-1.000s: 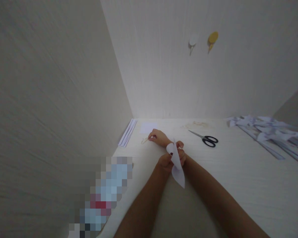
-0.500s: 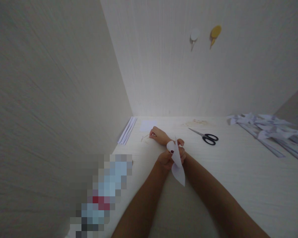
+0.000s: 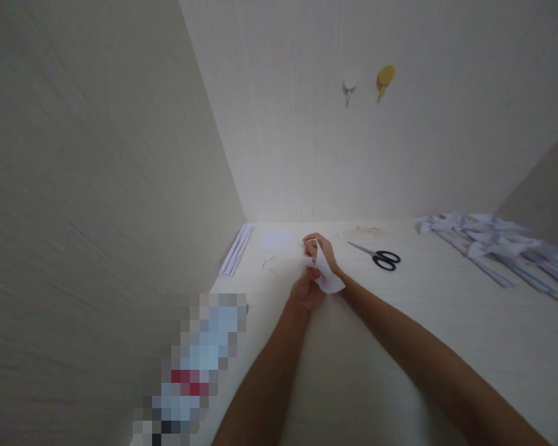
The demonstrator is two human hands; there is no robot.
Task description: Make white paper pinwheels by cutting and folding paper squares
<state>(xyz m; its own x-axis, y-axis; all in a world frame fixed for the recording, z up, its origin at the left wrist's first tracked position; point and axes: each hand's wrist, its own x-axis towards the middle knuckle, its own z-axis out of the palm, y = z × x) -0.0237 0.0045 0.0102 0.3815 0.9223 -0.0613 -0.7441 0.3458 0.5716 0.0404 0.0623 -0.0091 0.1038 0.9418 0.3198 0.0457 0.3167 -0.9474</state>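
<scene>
1. Both hands meet over the middle of the pale wood-grain counter (image 3: 400, 347), working one small white cut piece of paper (image 3: 326, 277).
2. The left hand (image 3: 307, 292) is closed around the lower edge of the paper, fingers curled under it; the right hand (image 3: 320, 249) pinches the upper end between fingertips and thumb.
3. As far as the view shows, the paper has already been cut to a curved, petal-like outline, and it now appears to be partway through being folded or rolled; whether a crease is finished cannot be told, since the hands cover much of it.
4. The paper looks thin and limp, plain white, bent over the right wrist, with a rounded lobe hanging just above the counter.
5. Black-handled scissors (image 3: 376, 256) lie shut on the counter just right of the hands, untouched.
6. A heap of white paper offcuts (image 3: 493, 241) sits well apart at the right edge, suggesting that much cutting is done.
7. A small white square sheet (image 3: 276, 239) and a stack of white paper strips (image 3: 236, 249) lie near the left wall, seemingly not yet used.
</scene>
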